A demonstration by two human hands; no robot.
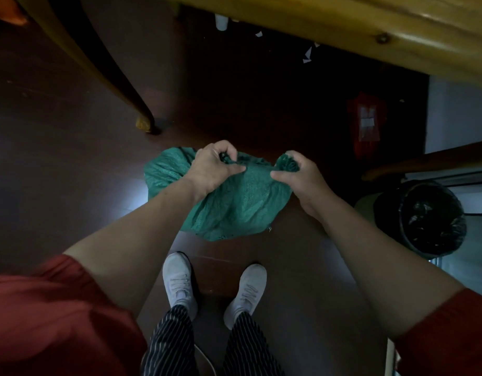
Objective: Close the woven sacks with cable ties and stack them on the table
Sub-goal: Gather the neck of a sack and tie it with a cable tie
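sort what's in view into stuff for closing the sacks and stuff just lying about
For the job: green woven sack, left hand and right hand gripping its mouth, wooden table.
Lying about: black-lined bin, red bag, paper scraps.

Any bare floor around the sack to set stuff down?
Bare floor left of the green sack, up to the table leg; narrow strip between sack and shoes. Crowded right: bin close by the right hand.

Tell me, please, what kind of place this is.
Probably an indoor room, in a home or small workshop: a dark glossy floor where the green woven sack lies, a varnished wooden table, and a waste bin with a black liner.
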